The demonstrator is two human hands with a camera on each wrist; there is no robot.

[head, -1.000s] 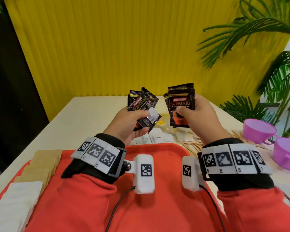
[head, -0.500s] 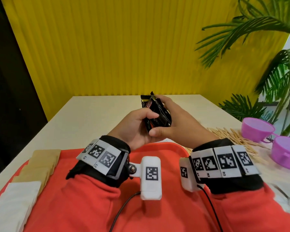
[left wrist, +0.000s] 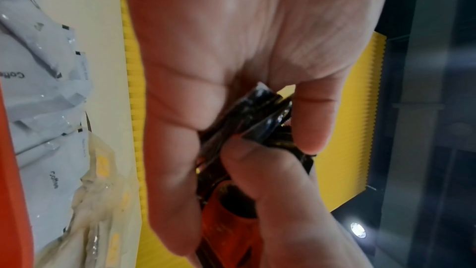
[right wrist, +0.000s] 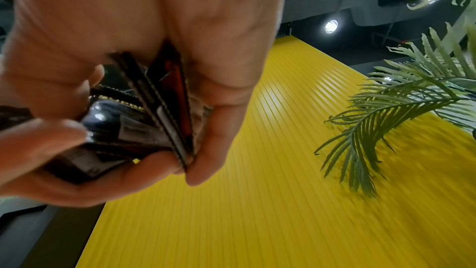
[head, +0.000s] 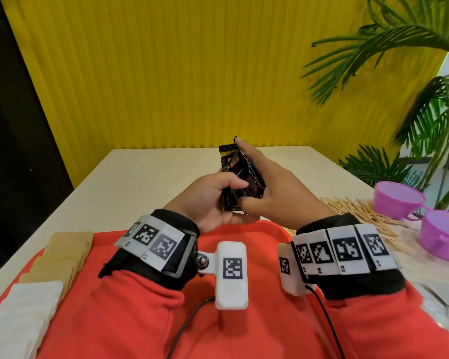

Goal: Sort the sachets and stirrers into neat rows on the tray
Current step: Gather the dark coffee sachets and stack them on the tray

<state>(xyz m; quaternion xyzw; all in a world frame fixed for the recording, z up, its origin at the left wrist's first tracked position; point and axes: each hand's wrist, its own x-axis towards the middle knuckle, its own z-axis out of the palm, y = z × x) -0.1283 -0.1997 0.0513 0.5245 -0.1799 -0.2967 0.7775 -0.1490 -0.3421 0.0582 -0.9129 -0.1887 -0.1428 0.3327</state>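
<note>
A stack of black coffee sachets (head: 240, 181) is held upright between both hands above the far edge of the red tray (head: 259, 237). My left hand (head: 213, 200) grips the stack's near left side with curled fingers and thumb. My right hand (head: 270, 193) cups the other side, thumb under the stack and forefinger up along its top. The left wrist view shows the black sachets (left wrist: 265, 121) pinched between fingers. In the right wrist view the black sachets (right wrist: 144, 121) sit fanned in the palm. Wooden stirrers (head: 360, 213) lie heaped on the table to the right.
Tan sachets (head: 62, 252) and white sachets (head: 24, 314) lie in rows along the tray's left side. Two purple cups (head: 399, 200) stand at the right, with palm leaves (head: 425, 99) behind. White and clear sachets (left wrist: 51, 129) lie on the table past the tray.
A second ago each hand held its own fan of black sachets apart. The hands have come together and the sachets are now one stack between them.
</note>
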